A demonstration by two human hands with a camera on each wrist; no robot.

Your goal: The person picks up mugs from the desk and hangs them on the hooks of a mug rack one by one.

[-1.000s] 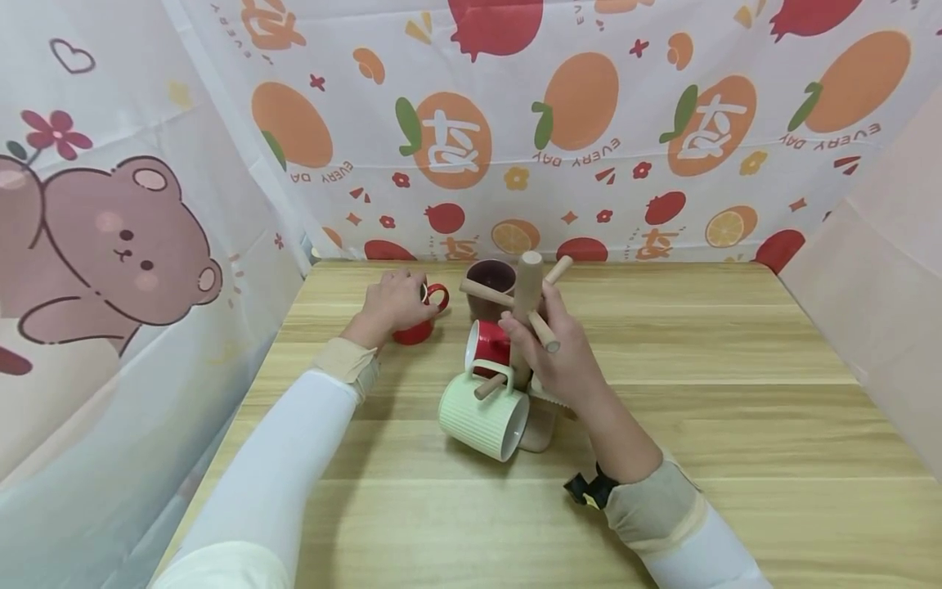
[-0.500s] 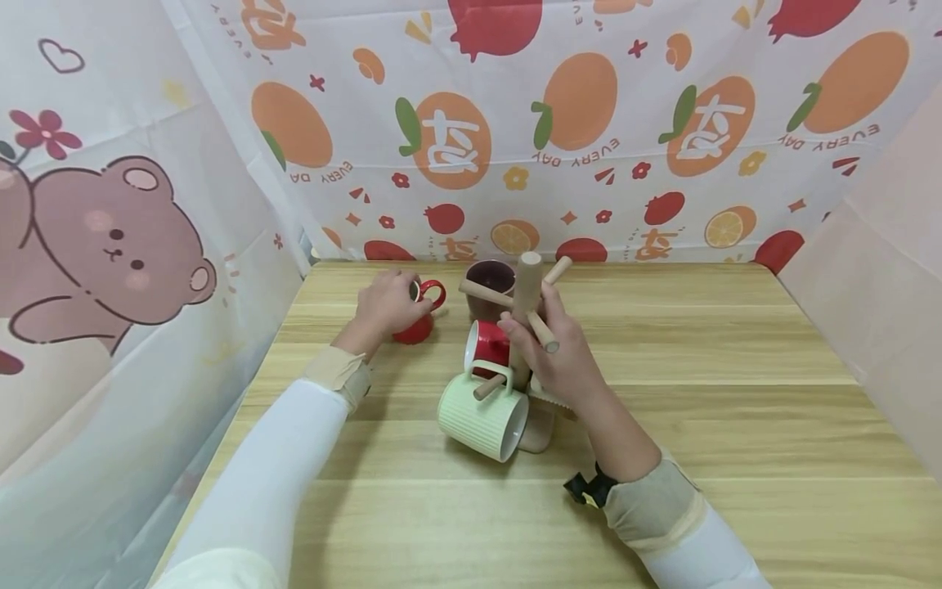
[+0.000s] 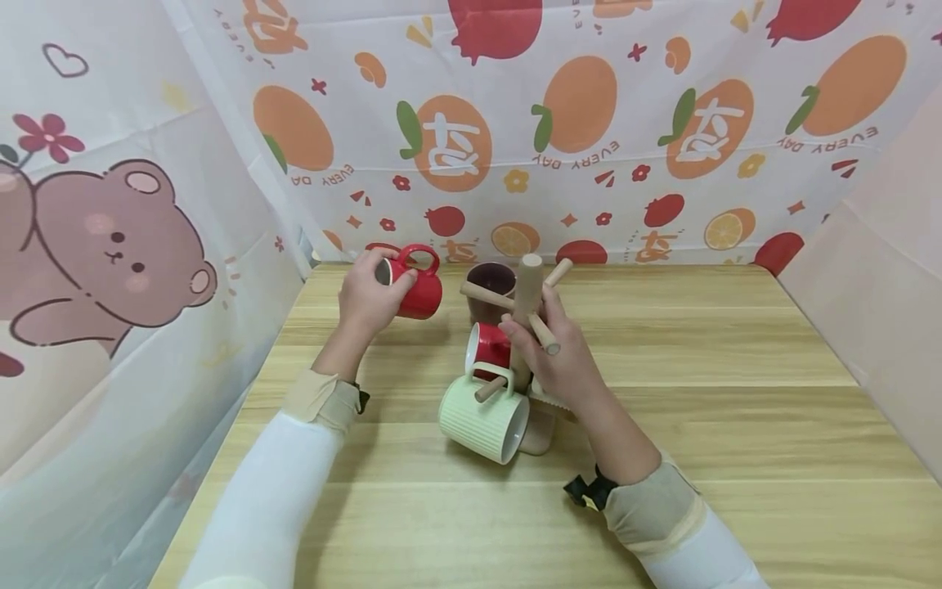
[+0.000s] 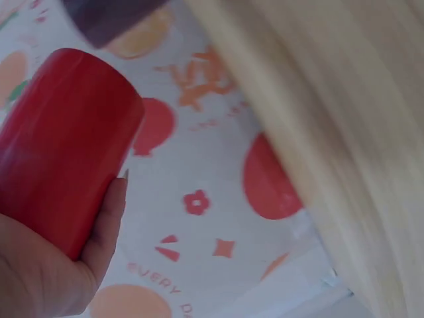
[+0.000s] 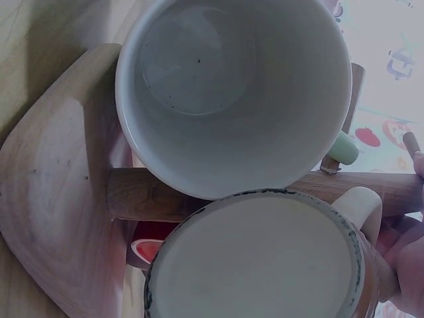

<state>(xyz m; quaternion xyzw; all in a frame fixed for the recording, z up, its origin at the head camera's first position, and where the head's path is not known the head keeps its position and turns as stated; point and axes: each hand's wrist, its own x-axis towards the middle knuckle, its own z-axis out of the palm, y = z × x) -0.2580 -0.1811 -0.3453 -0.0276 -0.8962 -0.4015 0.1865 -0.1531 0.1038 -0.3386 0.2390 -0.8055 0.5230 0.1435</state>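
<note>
In the head view my left hand [image 3: 368, 296] grips a red mug [image 3: 421, 296] by its rim end, above the table's back left. The mug lies tilted, with its mouth toward my palm and its handle on top. My right hand [image 3: 562, 356] holds the post of a wooden mug tree [image 3: 528, 282] near its upper pegs. A ribbed light green mug [image 3: 478, 421] hangs by its handle from a lower peg, with another red mug [image 3: 486, 350] just behind it. In the right wrist view, a mug with a pale base [image 5: 258, 258] is beside the green mug's white inside [image 5: 232, 152].
A dark brown mug [image 3: 480, 309] stands behind the tree, partly hidden by a peg. The wooden table [image 3: 699, 442] ends at a fruit-print cloth [image 3: 618, 188] at the back. A bear-print cloth [image 3: 110, 262] hangs on the left.
My left hand has lifted the red mug off the table and tipped it, so its base now points right. My right hand and the mug tree have stayed in place.
</note>
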